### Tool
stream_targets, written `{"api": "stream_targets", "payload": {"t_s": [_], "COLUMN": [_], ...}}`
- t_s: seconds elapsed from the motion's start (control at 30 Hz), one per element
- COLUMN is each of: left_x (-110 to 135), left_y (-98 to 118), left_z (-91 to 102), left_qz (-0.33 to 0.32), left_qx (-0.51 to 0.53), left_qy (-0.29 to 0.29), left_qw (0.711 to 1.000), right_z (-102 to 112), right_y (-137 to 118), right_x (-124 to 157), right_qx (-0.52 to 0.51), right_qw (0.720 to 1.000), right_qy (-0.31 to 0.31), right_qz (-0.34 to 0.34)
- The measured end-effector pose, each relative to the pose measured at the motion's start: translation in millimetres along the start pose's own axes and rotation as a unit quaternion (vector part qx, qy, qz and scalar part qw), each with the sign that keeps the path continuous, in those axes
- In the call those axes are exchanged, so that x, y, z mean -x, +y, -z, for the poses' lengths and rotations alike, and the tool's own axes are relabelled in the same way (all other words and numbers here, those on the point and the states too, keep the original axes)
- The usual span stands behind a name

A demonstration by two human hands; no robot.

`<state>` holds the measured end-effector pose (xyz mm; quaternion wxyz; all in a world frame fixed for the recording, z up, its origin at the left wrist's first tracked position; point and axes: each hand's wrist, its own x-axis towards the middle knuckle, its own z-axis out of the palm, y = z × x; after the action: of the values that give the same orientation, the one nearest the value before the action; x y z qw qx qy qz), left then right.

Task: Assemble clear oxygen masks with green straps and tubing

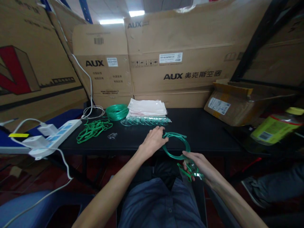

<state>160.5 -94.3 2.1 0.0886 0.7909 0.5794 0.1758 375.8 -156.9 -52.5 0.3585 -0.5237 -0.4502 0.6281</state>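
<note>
A coil of clear green tubing (176, 135) is held in a loop just above the front of the black table. My left hand (154, 141) is closed on the coil's left side, thumb and fingers pinching it. At the lower right of the loop, my right hand (198, 163) grips the tubing together with a clear green plastic mask (191, 167). A green elastic strap (182, 171) hangs from that mask. Part of the mask is hidden by the fingers. Behind my left hand, a row of similar clear green masks (147, 121) lies along the table.
White sheets or bags (147, 108) are stacked behind the masks. To the left lie more green tubing (117, 112), green straps (93, 129), small clear parts (112, 136) and a power strip (57, 137). A cardboard box (234, 103) and yellow-labelled bottle (275, 126) stand at right.
</note>
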Motion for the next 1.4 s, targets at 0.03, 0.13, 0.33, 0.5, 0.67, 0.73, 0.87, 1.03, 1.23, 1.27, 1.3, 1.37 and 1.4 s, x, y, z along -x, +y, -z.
{"api": "stream_targets", "payload": {"t_s": [0.03,0.13,0.33,0.5,0.67,0.73,0.87,1.03,1.23,1.27,1.3,1.37,1.4], "left_x": [-1,-4,-8,-12,-19,-21,-19,-12,-9,-9,-9,-11,-13], "left_y": [-1,-3,1,-3,-1,1,3,-2,-28,-35,-43,-63,-75], "left_z": [0.6,2.3,10.1,20.7,28.3,29.3,29.4,39.4,77.5,86.5,96.3,117.7,128.8], "left_qz": [-0.007,-0.045,-0.062,-0.087,-0.111,-0.124,-0.143,-0.156,-0.141,-0.126,-0.107,-0.062,-0.037], "left_qx": [-0.004,-0.024,-0.046,-0.046,-0.059,-0.068,-0.089,-0.097,-0.032,-0.012,0.006,0.025,0.028], "left_qy": [-0.002,-0.021,-0.042,-0.085,-0.124,-0.133,-0.107,-0.074,-0.058,-0.043,-0.023,0.029,0.062], "left_qw": [1.000,0.998,0.996,0.992,0.984,0.981,0.980,0.980,0.988,0.991,0.994,0.997,0.997], "right_z": [-2,-5,-6,-10,-12,-13,-15,-18,-17,-17,-16,-16,-15], "right_y": [0,0,9,8,9,10,9,10,15,16,17,18,19], "right_x": [0,1,-1,1,1,-1,-2,-2,-2,-2,-1,-1,-2], "right_qx": [0.000,-0.002,-0.064,-0.057,-0.044,-0.038,-0.042,-0.025,-0.027,-0.025,-0.022,-0.018,-0.015], "right_qw": [1.000,1.000,0.997,0.997,0.998,0.998,0.998,0.999,0.999,0.999,0.998,0.998,0.997], "right_qy": [-0.005,-0.016,-0.029,-0.043,-0.050,-0.049,-0.043,-0.041,-0.045,-0.048,-0.053,-0.067,-0.073], "right_qz": [-0.001,-0.004,0.012,0.001,0.003,-0.002,-0.012,-0.003,0.007,0.006,0.003,-0.004,-0.007]}}
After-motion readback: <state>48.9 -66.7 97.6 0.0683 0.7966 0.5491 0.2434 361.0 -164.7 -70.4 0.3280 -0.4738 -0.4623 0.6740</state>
